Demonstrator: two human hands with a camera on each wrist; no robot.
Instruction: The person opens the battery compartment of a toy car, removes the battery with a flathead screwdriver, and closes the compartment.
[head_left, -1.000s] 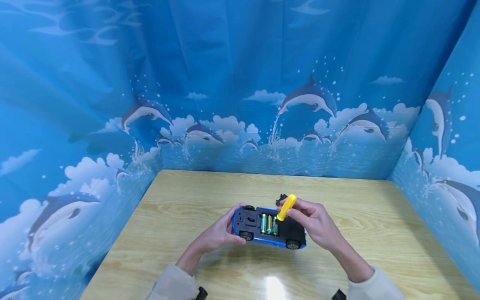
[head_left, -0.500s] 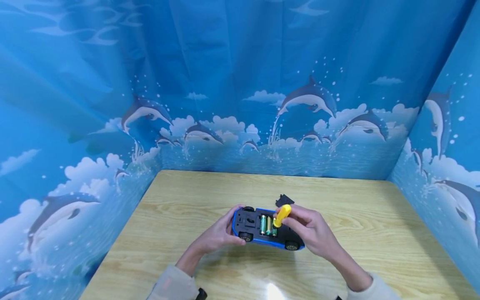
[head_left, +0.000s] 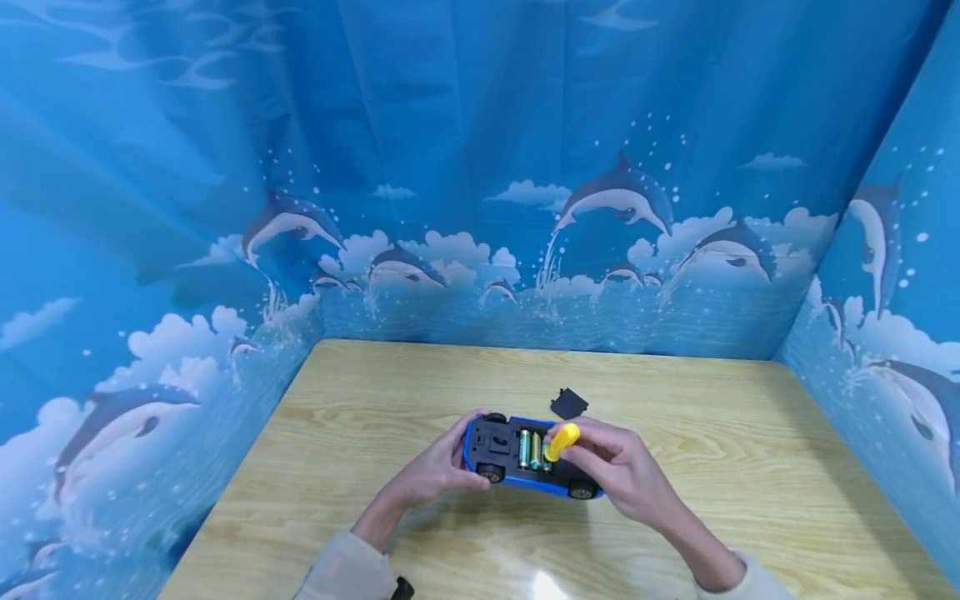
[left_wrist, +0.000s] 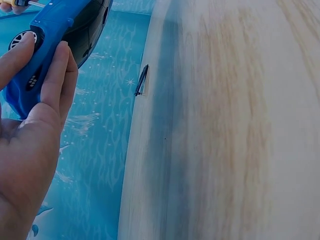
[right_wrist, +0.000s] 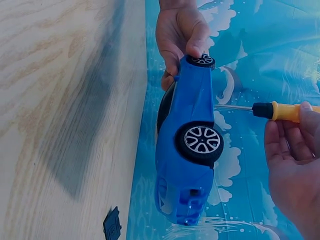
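Observation:
A blue toy car (head_left: pixel 498 454) is held underside up above the table, its battery bay showing several green-and-gold batteries (head_left: pixel 524 448). My left hand (head_left: pixel 438 467) grips one end, thumb by a wheel; the left wrist view shows its fingers along the blue body (left_wrist: pixel 52 25). My right hand (head_left: pixel 633 475) pinches a yellow screwdriver (head_left: pixel 564 442) over the bay's right side. In the right wrist view the screwdriver's handle (right_wrist: pixel 285 112) has a black collar, and its metal shaft reaches the car's underside; the tip is hidden.
A black cover (head_left: pixel 569 404) lies on the wooden table (head_left: pixel 390 383) behind the car, near my right hand. Blue dolphin-print sheets (head_left: pixel 450 208) stand behind the table and along both sides.
My right hand has moved the screwdriver left and down, from the bay's right edge to over the rightmost battery. More of the black cover shows. The left hand has stayed almost still.

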